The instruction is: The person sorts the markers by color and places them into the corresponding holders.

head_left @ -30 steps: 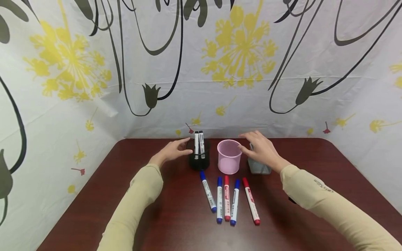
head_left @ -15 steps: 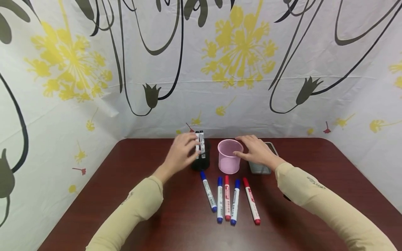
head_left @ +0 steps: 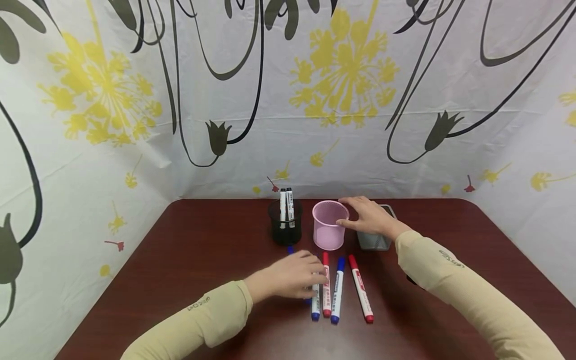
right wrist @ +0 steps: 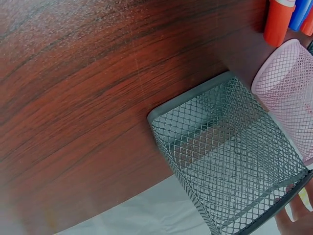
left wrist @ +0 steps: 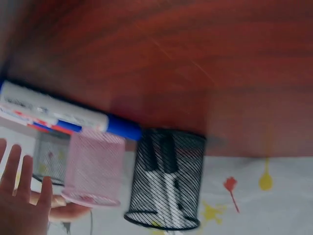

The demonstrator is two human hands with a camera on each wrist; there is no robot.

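My left hand [head_left: 294, 275] hovers over the blue and red markers, fingers loosely bent and holding nothing; it covers most of the leftmost blue marker. In the left wrist view the hand's fingers [left wrist: 22, 188] are spread. My right hand [head_left: 371, 217] is at the right rim of the pink mesh cup [head_left: 328, 235], thumb in front and fingers behind; whether it touches the rim I cannot tell. Under that hand stands the grey mesh holder [right wrist: 230, 147]. Two black-capped markers [head_left: 290, 207] stand in the black mesh cup [head_left: 286, 235].
A red marker [head_left: 326, 295], a blue marker [head_left: 337, 292] and another red marker [head_left: 361, 290] lie on the brown table [head_left: 202, 240]. A patterned cloth [head_left: 279, 140] hangs behind the table.
My left hand has moved from the black cup down and right to the markers. My right hand has shifted slightly left and down, closer to the pink cup.
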